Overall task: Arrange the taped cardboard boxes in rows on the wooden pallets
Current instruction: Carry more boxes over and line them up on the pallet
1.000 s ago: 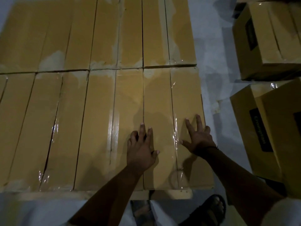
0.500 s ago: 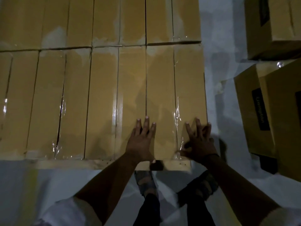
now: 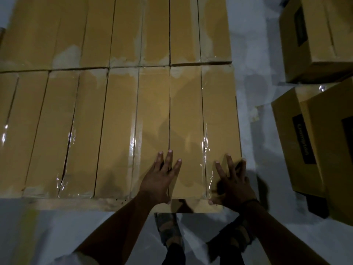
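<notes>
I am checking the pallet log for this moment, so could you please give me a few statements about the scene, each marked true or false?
1. The left hand and right hand lie flat, fingers straight, on top of the near row at its right end. True.
2. The left hand holds a roll of tape. False: it holds nothing.
3. A far row of taped boxes lies behind the near one. True.
4. The wooden edge of the pallet shows in front of the near row. True.
5. The loose boxes with dark labels stand left of the pallet. False: they stand on the floor to its right.
</notes>
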Available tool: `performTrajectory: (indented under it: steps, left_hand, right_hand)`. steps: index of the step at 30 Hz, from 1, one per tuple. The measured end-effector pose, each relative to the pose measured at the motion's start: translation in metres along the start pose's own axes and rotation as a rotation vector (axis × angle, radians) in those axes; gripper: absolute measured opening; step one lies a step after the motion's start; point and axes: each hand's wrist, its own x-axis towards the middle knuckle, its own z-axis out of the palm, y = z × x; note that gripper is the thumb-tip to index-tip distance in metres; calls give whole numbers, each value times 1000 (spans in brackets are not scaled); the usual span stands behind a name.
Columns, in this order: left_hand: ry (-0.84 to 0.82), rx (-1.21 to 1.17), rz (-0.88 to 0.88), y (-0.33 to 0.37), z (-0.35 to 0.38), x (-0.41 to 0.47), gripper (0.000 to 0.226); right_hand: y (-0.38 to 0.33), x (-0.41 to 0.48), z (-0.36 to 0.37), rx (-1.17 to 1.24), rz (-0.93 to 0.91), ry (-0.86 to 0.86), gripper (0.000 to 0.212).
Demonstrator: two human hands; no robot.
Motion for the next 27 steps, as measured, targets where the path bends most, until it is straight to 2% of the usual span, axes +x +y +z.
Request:
performTrajectory:
  steps: [4,6,8,9,11,16,21,24,27]
  left_hand:
    - [19,31,29,-2,0,0,147]
    - [23,-1,42,-5,-7,3,141]
    - [34,-37,37,-8,-16,9,137]
    - [42,-43,27,-10,-22,13,136]
    - [55,-24,-1,-10,-31,21,138]
    - [41,54,-50,-2,-41,35,147]
    - [36,72,-80,2,-41,35,148]
    - [18,57,-112,7,-42,33,147]
    - [11,72,-142,10,-43,33,146]
  right_hand:
    - [3,2,3,50,-20,45,142]
    - [6,7,3,258,39,177,139]
    - [12,19,1,581,233,342,131]
    - [12,26,-4,713,325,368,126]
    - [9,40,-14,829,348,339,122]
    - [9,42,-14,656,350,197,120]
    - [6,38,-22,620,360,155,117]
    - [-6,31,-25,189,267,132,107]
    - [-28,31,-18,-94,121,18,107]
